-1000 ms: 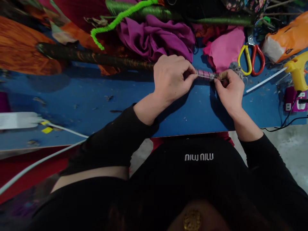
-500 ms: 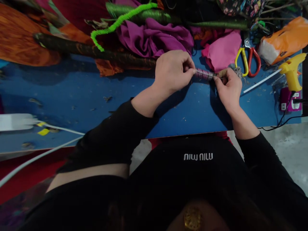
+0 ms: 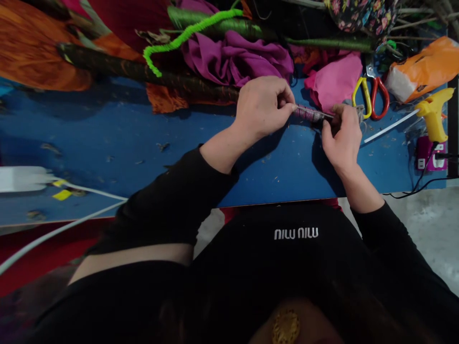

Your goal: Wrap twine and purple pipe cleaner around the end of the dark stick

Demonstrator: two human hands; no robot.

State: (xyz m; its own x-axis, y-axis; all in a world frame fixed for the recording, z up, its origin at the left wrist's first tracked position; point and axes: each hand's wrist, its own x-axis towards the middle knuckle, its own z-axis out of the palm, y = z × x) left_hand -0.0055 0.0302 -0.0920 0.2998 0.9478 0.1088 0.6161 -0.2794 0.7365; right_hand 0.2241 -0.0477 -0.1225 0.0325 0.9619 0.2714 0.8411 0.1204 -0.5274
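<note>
A slim purple stick with dark and pale strands wound around it spans the gap between my two hands, above the blue table. My left hand is closed, its thumb and forefinger pinching the stick's left part. At the other end my right hand is closed around it, thumb and fingers bent, partly hiding that end. A thin pale strand runs along the stick between the hands. Just beyond my right fingers lies a small grey, stringy tuft, partly covered.
Scissors with yellow and red handles lie right of my hands, near a yellow glue gun. Purple cloth, pink cloth, a dark branch and a green pipe cleaner fill the back. A white cable hangs front left.
My right fingers have shifted slightly along the stick's right end, and a pale strand now shows along it. My left hand keeps its pinch. The view has moved slightly.
</note>
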